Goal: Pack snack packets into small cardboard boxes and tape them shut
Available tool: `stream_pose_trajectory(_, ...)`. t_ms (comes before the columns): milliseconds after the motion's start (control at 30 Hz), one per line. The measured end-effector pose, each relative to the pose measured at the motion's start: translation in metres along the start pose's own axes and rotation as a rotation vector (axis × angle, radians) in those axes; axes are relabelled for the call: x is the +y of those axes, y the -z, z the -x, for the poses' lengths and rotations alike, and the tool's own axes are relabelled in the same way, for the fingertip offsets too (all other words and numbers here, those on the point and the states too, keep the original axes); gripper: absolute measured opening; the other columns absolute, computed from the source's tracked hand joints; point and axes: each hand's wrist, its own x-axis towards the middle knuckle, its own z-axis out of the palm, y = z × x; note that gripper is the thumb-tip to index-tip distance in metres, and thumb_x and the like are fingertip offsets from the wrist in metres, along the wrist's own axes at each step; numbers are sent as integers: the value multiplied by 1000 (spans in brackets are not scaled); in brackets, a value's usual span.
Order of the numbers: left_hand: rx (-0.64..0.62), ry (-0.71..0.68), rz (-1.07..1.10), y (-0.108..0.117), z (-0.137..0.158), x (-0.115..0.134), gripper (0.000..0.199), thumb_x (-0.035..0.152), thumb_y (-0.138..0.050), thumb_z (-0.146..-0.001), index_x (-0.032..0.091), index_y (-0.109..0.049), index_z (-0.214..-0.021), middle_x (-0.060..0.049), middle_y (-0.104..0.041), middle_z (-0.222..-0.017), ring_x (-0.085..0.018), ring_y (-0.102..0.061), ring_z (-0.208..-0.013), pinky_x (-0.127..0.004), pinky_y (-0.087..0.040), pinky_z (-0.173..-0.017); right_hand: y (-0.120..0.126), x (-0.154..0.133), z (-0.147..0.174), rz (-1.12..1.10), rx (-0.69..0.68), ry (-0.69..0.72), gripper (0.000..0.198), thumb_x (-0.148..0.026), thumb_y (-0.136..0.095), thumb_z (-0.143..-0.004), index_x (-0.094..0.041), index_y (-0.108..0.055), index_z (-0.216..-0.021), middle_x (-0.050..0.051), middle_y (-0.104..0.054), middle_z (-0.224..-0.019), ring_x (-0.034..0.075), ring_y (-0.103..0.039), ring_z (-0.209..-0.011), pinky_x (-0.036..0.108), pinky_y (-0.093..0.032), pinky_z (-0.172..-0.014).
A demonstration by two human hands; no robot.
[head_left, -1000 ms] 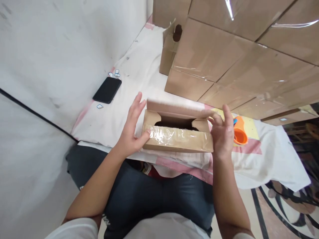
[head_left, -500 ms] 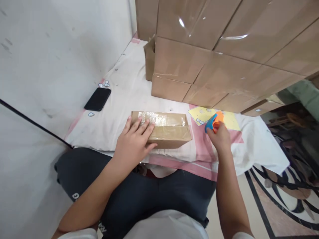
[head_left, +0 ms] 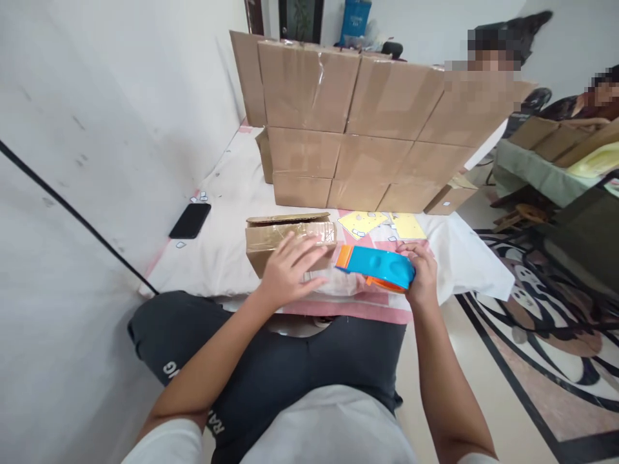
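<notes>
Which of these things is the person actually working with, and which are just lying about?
In use:
Small cardboard box, with the left hand over its near side
Blue and orange tool, apparently a tape dispenser, in the right hand

Lying about:
Black phone
Stacked boxes, untouched, though perhaps part of the same work

One tape dispenser, one phone, two yellow patches

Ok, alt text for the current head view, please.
Right hand grips a blue-and-orange handheld tool; left hand is at a small, slightly open cardboard box on a cloth. Stacked cartons stand beyond; a black phone lies left.
</notes>
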Motion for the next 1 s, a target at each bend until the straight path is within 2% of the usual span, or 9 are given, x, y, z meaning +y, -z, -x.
stream_pose_trajectory(100, -124, 51, 277, -16, 0, 36, 84, 65, -73, -80, 19, -48, -146, -15, -60, -146, -31, -56, -136, -49, -36, -122, 0, -39, 21, 67, -192, -28, 38, -53, -46, -94, -21, -66, -90, 5, -66, -98, 21, -58, -85, 34, -42, -76)
stream_pose_trajectory(200, -319, 168, 462, -23, 5, 55, 82, 62, -74, -80, 22, -46, -146, -13, -63, -141, -31, -62, -128, -45, -48, -110, -8, -56, 43, 75, -359, -116, 45, -62, -43, -97, -23, -65, -96, 5, -66, -98, 20, -59, -84, 33, -44, -74)
stream_pose_trajectory(367, -435, 364, 640, -10, 1, 40, 70, 48, -83, -72, 22, -56, -131, -9, -68, -130, -29, -68, -114, -39, -54, -98, -30, -31, 64, -273, -292, -381, 48, -71, -38, -95, -26, -54, -95, -4, -47, -54, 15, -40, -44, 27, -28, -45)
stream_pose_trajectory(433, -441, 413, 701, -6, -1, 32, 69, 44, -84, -70, 21, -56, -129, -9, -68, -127, -29, -67, -113, -39, -55, -96, -37, -21, 65, -358, -237, -375, 44, -68, -41, -95, -26, -52, -94, -6, -42, -51, 14, -36, -43, 26, -26, -45)
stream_pose_trajectory(500, -418, 468, 773, -6, 0, 28, 65, 39, -82, -71, 21, -54, -127, -9, -68, -123, -27, -68, -110, -38, -56, -93, -39, -17, 65, -292, -118, -212, 38, -61, -47, -95, -24, -56, -98, -3, -51, -62, 15, -46, -53, 27, -35, -51)
stream_pose_trajectory(633, -297, 603, 946, -14, 4, 24, 58, 34, -81, -73, 22, -54, -122, -9, -70, -118, -26, -70, -107, -38, -57, -93, -31, -22, 79, -10, 265, 331, 20, -40, -55, -95, -21, -62, -94, 4, -58, -84, 19, -56, -78, 35, -45, -73)
stream_pose_trajectory(733, -181, 728, 1128, -22, 5, 22, 54, 37, -81, -75, 20, -53, -118, -11, -71, -116, -26, -71, -108, -39, -58, -93, -31, -25, 96, -34, 281, 554, 14, -30, -54, -95, -21, -61, -86, 2, -55, -73, 19, -55, -70, 36, -44, -69)
stream_pose_trajectory(867, -39, 812, 1276, -31, 6, 23, 56, 46, -82, -74, 19, -54, -114, -13, -71, -119, -26, -72, -107, -41, -58, -95, -42, -20, 100, -274, 198, 241, 26, -42, -66, -87, -25, -62, -105, 6, -63, -100, 23, -63, -93, 39, -53, -81)
stream_pose_trajectory(1000, -103, 759, 1261, -29, 6, 29, 60, 46, -84, -72, 19, -54, -117, -15, -70, -123, -26, -72, -108, -40, -59, -93, -48, -18, 82, -503, -118, -195, 52, -59, -76, -73, -25, -64, -110, 7, -70, -103, 25, -68, -95, 41, -58, -85)
